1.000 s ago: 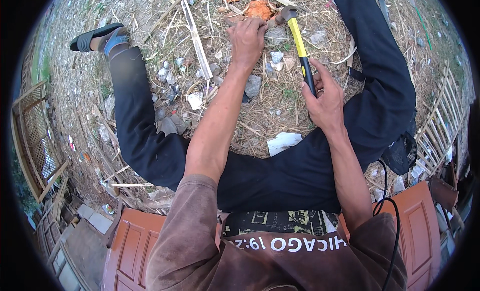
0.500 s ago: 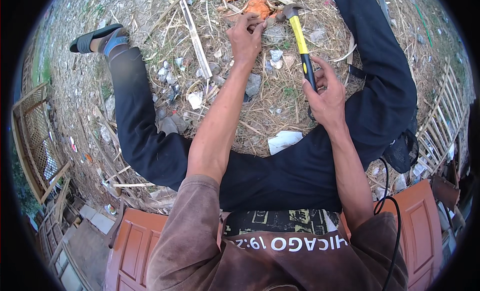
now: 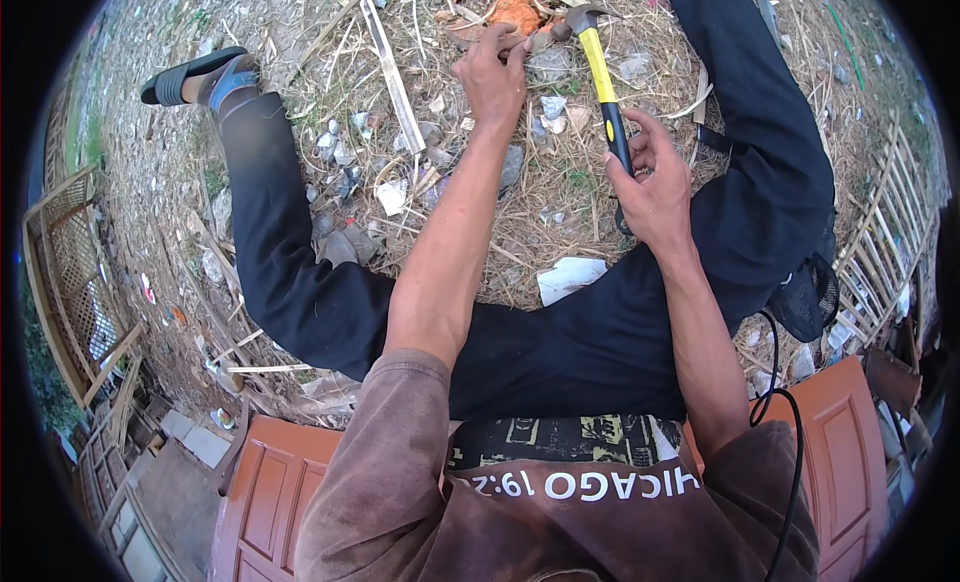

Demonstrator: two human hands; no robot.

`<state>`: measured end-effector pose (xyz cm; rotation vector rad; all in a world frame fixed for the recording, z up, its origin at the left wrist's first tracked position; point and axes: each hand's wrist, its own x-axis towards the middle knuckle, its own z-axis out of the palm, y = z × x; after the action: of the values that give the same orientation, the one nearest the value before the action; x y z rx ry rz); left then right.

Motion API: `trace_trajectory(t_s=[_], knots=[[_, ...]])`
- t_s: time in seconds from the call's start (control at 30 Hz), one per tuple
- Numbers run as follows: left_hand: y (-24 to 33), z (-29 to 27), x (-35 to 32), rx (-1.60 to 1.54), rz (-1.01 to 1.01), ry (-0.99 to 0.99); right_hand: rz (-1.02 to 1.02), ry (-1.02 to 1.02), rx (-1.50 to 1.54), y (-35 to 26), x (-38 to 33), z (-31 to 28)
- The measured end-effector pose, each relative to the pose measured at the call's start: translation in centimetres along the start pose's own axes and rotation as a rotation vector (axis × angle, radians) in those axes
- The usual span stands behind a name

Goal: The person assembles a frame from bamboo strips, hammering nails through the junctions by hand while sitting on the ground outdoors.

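Observation:
I sit on a reddish-brown door panel (image 3: pixel 290 502) with my legs in dark trousers spread over straw-strewn ground. My right hand (image 3: pixel 650 182) grips the black end of a hammer (image 3: pixel 600 77) with a yellow handle; its metal head points at a grey stone (image 3: pixel 548 64) in front of me. My left hand (image 3: pixel 492 74) reaches forward with fingers closed on something small by the stone, beside an orange brick piece (image 3: pixel 515 12). What the fingers pinch is too small to tell.
Dry straw, stone chips and paper scraps (image 3: pixel 570 277) cover the ground between my legs. A thin wooden slat (image 3: pixel 392 77) lies to the left. A lattice fence panel (image 3: pixel 70 262) stands far left, bamboo fencing (image 3: pixel 885 252) far right. A black cable (image 3: pixel 790 442) hangs by my right arm.
The hammer head has swung forward and down toward the stone. My left hand has shifted slightly further forward by the stone.

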<state>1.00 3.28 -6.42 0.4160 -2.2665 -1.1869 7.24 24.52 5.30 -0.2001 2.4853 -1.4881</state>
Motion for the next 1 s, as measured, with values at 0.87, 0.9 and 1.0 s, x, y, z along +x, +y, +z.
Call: trace_trajectory(t_s=[0.87,0.9,1.0], knots=[[-0.3,0.0,0.1,0.033,-0.001,-0.014,-0.178,-0.035,-0.248,-0.4,0.1,0.5],[-0.2,0.0,0.1,0.028,-0.008,-0.015,-0.179,-0.036,-0.251,-0.3,0.1,0.5],[0.0,0.0,0.2,-0.031,-0.102,-0.019,-0.228,-0.021,-0.261,0.2,0.4,0.6]])
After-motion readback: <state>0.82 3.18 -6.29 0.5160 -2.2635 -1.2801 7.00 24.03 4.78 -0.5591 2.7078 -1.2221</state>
